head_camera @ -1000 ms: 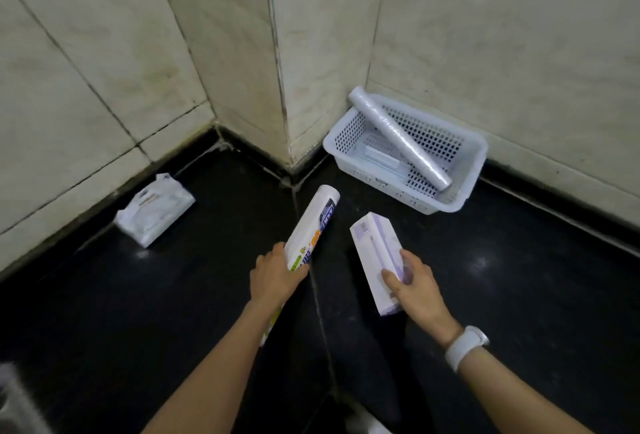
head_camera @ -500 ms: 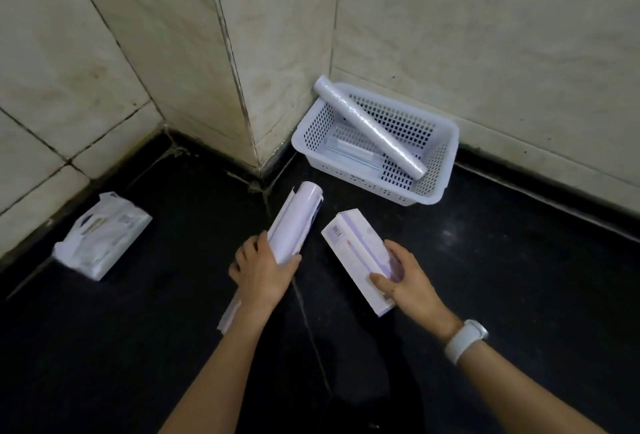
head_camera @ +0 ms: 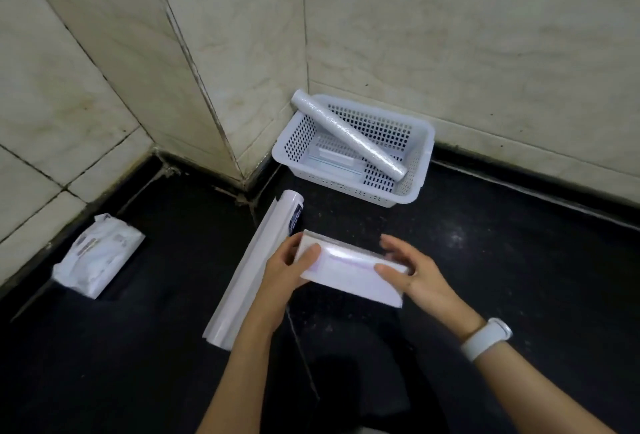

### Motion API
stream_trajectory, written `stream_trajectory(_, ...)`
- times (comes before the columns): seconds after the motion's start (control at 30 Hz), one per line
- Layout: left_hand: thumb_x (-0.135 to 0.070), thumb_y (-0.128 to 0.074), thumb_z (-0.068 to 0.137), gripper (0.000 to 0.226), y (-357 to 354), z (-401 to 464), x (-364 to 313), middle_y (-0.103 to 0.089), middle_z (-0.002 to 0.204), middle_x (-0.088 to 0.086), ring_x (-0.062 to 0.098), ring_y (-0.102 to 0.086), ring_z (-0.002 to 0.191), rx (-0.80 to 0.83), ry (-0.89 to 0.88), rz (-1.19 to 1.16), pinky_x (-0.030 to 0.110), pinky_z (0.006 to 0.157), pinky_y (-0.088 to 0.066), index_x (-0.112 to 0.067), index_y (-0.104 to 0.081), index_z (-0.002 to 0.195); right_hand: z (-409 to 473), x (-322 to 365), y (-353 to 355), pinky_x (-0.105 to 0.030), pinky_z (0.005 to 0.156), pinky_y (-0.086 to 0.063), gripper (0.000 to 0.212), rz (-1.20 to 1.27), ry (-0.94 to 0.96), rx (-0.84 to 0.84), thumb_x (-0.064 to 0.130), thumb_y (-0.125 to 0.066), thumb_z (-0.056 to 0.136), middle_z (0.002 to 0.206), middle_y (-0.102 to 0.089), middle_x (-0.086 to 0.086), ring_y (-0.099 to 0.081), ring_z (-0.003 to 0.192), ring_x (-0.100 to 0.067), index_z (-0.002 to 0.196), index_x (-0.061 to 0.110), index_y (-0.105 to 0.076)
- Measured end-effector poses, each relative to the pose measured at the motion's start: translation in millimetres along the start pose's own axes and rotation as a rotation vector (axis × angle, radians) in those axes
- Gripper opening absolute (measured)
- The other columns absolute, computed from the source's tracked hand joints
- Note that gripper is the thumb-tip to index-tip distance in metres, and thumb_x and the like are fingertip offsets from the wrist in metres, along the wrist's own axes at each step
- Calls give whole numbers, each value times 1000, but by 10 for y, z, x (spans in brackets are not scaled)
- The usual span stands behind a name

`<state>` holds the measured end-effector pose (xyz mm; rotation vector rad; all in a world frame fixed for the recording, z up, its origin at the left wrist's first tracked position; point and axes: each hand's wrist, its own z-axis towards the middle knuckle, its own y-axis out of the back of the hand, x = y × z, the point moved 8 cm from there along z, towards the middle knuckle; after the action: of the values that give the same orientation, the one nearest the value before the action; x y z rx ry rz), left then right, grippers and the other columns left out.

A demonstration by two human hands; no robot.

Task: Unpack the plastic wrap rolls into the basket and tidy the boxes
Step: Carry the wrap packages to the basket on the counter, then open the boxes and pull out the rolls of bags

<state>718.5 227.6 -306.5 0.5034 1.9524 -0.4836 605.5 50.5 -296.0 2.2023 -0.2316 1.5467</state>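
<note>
Down at centre frame of the head view, both hands are on a short white box [head_camera: 349, 269], held up off the dark floor [head_camera: 519, 277]. The left hand [head_camera: 282, 269] pinches the box's left end, thumb on top and fingers wrapped underneath, while the right hand [head_camera: 414, 274] has its thumb pressed on the right end with the other fingers spread loosely behind. My guess is it's held crosswise like that so an end flap can be worked open, though I can't tell which end is the opening.

Just left of the hands, a long white box [head_camera: 254, 269] lies flat on the floor, running from lower centre up toward the wall corner, probably parked there until the short one is dealt with.

Up and right of centre, the white basket [head_camera: 420, 153] is tucked into the wall corner. One plastic wrap roll [head_camera: 348, 135] already rests in it diagonally, its upper end propped over the rim since it's too long to lie flat.

Over at left, a white plastic packet [head_camera: 97, 258] sits by the wall.
</note>
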Motion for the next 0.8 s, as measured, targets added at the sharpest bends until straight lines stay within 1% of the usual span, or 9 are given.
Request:
stream_trajectory(0.07, -38, -63, 81, 41, -13, 20, 37, -67, 114, 0, 9, -67, 97, -58, 50, -108, 25, 78, -58, -21, -58, 119, -21, -48, 139, -16, 83, -45, 47, 106, -28, -123, 18, -63, 84, 119, -54, 9, -54, 105, -4, 128, 23, -47)
stream_trajectory(0.17, -46, -65, 75, 49, -43, 45, 30, -70, 110, 0, 11, -67, 101, -55, 68, -156, 27, 78, -58, -20, -60, 116, -65, -180, 86, -19, 76, -54, 38, 309, -111, -57, 24, -58, 87, 119, -58, 10, -58, 104, -4, 123, 28, -49)
stream_trajectory(0.23, -53, -63, 69, 59, -97, 34, 16, -68, 115, -1, 11, -64, 105, 4, 67, -105, 28, 84, -56, -23, -59, 120, -81, -265, 81, -24, 77, -53, 38, 366, -156, -71, 25, -54, 89, 118, -60, 2, -60, 103, -11, 127, 20, -49)
stream_trajectory(0.3, -57, -63, 66, 68, -151, 5, 1, -63, 124, -6, 7, -60, 111, 68, 42, -24, 29, 92, -51, -29, -52, 128, -89, -319, 134, -25, 69, -53, 36, 404, -191, -143, 27, -53, 90, 109, -64, -4, -62, 87, -15, 122, 13, -52)
stream_trajectory(0.37, -57, -64, 64, 73, -197, -46, -61, -58, 125, -18, -3, -57, 111, 109, -36, 83, 26, 93, -48, -38, -44, 132, -95, -346, 181, -25, 61, -50, 34, 418, -229, -191, 32, -53, 89, 95, -66, -6, -60, 71, -15, 115, 11, -56)
stream_trajectory(0.43, -53, -64, 65, 72, -221, -87, -128, -54, 125, -24, -8, -55, 110, 95, -104, 145, 24, 91, -49, -40, -42, 132, -101, -376, 212, -25, 59, -48, 33, 428, -257, -200, 34, -51, 90, 86, -65, -5, -59, 66, -15, 112, 11, -58)
stream_trajectory(0.5, -48, -63, 69, 62, -246, -118, -205, -54, 126, -21, -8, -55, 110, 72, -164, 179, 20, 88, -52, -37, -46, 129, -104, -403, 225, -27, 64, -49, 31, 461, -264, -189, 31, -48, 93, 89, -66, -4, -60, 73, -17, 116, 12, -57)
stream_trajectory(0.6, -29, -64, 82, 35, -282, -145, -294, -58, 118, -19, -10, -57, 103, 45, -220, 191, 10, 78, -51, -40, -53, 113, -125, -419, 241, -31, 76, -50, 27, 485, -257, -175, 21, -45, 94, 107, -66, -5, -61, 95, -21, 119, 18, -56)
stream_trajectory(0.8, -14, -68, 80, 43, -328, -137, -323, -60, 111, -20, -7, -60, 101, 103, -234, 277, 8, 77, -50, -47, -54, 104, -151, -435, 297, -31, 79, -51, 27, 480, -228, -216, 13, -42, 94, 113, -64, -7, -60, 102, -19, 118, 14, -56)
